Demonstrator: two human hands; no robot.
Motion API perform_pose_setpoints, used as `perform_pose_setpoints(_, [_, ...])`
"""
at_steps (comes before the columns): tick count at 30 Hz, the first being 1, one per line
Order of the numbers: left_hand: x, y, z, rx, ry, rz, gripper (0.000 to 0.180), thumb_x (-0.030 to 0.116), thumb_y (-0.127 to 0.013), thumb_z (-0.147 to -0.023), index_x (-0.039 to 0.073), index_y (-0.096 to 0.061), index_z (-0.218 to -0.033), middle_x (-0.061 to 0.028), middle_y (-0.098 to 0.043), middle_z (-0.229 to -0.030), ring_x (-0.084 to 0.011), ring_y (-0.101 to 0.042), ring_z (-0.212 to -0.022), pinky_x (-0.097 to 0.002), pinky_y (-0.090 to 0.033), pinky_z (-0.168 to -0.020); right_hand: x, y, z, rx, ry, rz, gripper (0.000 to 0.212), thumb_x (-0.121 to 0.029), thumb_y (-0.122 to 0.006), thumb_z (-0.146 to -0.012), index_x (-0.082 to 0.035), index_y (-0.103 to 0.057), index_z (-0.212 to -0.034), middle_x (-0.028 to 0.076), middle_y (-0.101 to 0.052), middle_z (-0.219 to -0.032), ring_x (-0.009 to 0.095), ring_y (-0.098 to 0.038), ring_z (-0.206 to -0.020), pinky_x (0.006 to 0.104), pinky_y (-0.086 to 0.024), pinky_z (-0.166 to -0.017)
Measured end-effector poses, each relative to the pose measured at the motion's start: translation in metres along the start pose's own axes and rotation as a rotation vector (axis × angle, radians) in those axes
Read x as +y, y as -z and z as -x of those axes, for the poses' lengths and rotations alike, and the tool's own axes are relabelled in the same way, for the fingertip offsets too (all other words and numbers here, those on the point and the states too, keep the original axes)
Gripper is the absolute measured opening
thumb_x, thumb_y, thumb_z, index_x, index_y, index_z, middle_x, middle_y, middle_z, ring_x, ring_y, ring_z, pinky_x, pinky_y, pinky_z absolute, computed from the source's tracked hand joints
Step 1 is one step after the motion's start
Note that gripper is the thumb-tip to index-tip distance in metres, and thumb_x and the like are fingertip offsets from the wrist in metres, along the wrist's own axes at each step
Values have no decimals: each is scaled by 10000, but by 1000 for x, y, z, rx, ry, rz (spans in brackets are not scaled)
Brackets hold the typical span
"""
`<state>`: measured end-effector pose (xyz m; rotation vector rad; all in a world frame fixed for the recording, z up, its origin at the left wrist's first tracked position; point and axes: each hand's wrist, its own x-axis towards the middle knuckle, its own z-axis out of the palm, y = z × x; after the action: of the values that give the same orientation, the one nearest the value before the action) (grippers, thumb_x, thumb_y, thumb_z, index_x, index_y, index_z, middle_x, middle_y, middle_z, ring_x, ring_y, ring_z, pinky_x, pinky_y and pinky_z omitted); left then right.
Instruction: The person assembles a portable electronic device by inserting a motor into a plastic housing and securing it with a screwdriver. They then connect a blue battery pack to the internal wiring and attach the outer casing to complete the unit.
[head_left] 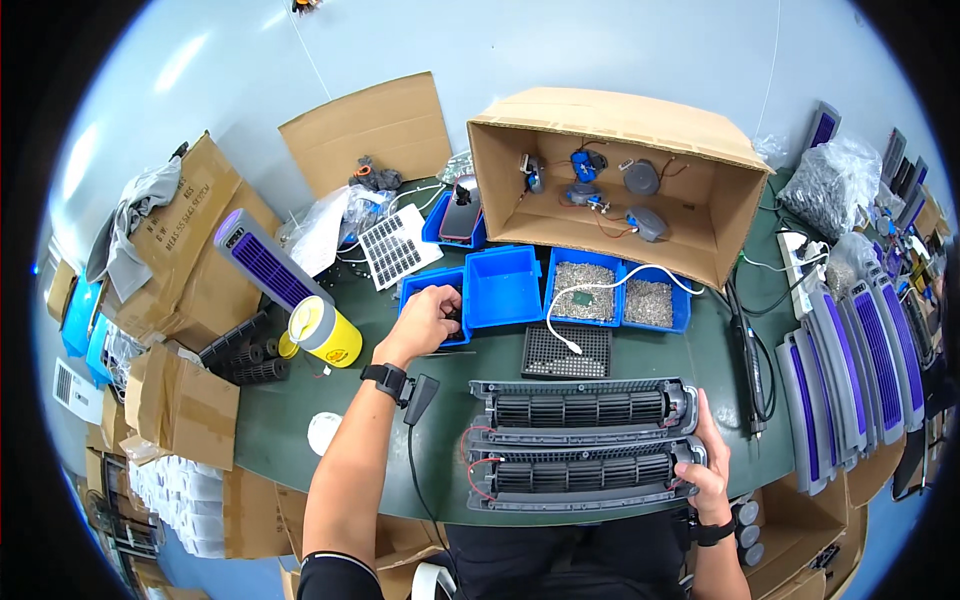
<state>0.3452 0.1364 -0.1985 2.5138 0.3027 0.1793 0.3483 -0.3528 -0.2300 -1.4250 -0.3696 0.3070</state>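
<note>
My left hand (432, 318) reaches down into a blue bin (408, 292) of small dark parts. Its fingers are bent inward; their tips and anything between them are hidden. Side by side at the table's front edge lie two grey fan housings, the farther housing (580, 436) and the nearer housing (570, 503), each with a black ribbed fan roller inside. Red wires loop from their left ends. My right hand (708, 465) grips the nearer housing's right end, thumb on top, fingers along the ends of both.
Beyond the housings sit a black grid tray (567, 352) and blue bins of small metal pieces (648, 303). A cardboard box (610, 120) holding motors stands behind. A yellow cup (335, 335) is at left, an electric screwdriver (748, 350) and purple-grey fan bodies (865, 340) at right.
</note>
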Motion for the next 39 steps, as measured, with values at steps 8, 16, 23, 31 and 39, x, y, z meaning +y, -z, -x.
perform_pose_setpoints(8, [7, 11, 7, -23, 44, 21, 355, 0, -887, -746, 9, -764, -1079, -101, -699, -1012, -235, -687, -934, -371, -581, -866, 2, -2, 0, 24, 13, -22, 1169, -296, -689, -626, 92, -280, -1650, 232, -634, -1413, 294, -619, -1292, 354, -398, -1161])
perform_pose_setpoints(16, [13, 15, 15, 90, 95, 46, 332, 0, -854, -800, 29, -783, -1122, -112, -784, -1023, -180, -718, -924, -347, -592, -844, 5, 0, 0, 14, 5, -18, 1156, -313, -695, -625, 98, -313, -1636, 231, -653, -1375, 294, -634, -1265, 369, -410, -1153])
perform_pose_setpoints(23, [22, 17, 25, 344, 329, 509, 272, -60, -685, -950, -36, -733, -1217, -106, -757, -1071, -148, -714, -906, -318, -616, -793, 5, 2, 0, -4, -26, -16, 1161, -307, -691, -612, 107, -317, -1630, 233, -627, -1433, 303, -603, -1326, 368, -381, -1183])
perform_pose_setpoints(31, [30, 14, 78, 284, 263, 1323, 189, 45, -678, -1037, 3, -641, -1218, -95, -697, -1187, -178, -684, -1015, -290, -580, -924, 2, 2, 0, 6, -39, -10, 1169, -305, -685, -598, 108, -320, -1629, 234, -596, -1482, 304, -583, -1358, 363, -368, -1190])
perform_pose_setpoints(39, [54, -25, 190, 132, 622, 1740, 144, 44, -621, -1012, 42, -600, -1154, -114, -660, -1124, -226, -648, -965, -313, -571, -828, 5, 2, -2, 21, -30, 10, 1166, -323, -685, -591, 118, -346, -1615, 228, -644, -1402, 290, -625, -1281, 355, -397, -1159])
